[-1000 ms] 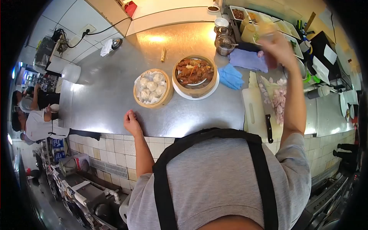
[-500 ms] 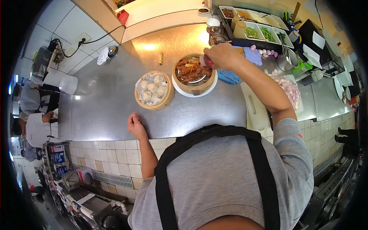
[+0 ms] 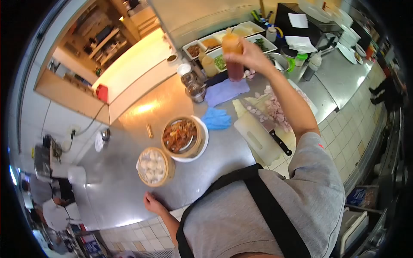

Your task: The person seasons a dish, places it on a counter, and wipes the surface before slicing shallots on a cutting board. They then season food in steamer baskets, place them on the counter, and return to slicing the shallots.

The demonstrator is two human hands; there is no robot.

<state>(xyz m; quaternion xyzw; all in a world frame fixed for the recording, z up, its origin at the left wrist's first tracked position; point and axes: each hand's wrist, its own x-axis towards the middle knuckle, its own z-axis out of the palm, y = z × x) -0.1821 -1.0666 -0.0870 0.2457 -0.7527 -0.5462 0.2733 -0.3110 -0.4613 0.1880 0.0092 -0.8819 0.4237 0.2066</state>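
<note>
My right hand (image 3: 246, 56) is raised over the back of the counter, its fingers wrapped round a sauce bottle (image 3: 235, 71). The bottle looks orange on top and dark red below, and is slightly blurred. Low at the counter's front edge, my left hand (image 3: 153, 203) is loosely curled, with nothing visible in it. Just beyond it stands a bamboo steamer of pale dumplings (image 3: 152, 165) on white paper. Beside that, a second bamboo steamer (image 3: 198, 139) holds a dish of reddish-brown glazed food (image 3: 178, 135) and rests on a white plate (image 3: 205, 150).
A knife (image 3: 280, 142) lies by the white cutting board (image 3: 258, 136) and chopped shallots (image 3: 275, 109). A blue cloth (image 3: 216, 118) and a purple cloth (image 3: 226, 91) lie nearer the garnish trays (image 3: 219, 60). A cream squeeze bottle (image 3: 208, 65) and jars (image 3: 195, 91) stand alongside.
My right hand has lifted the sauce bottle away from the glazed dish, towards the garnish trays. The view has swung right. My left hand stays curled near the counter edge.
</note>
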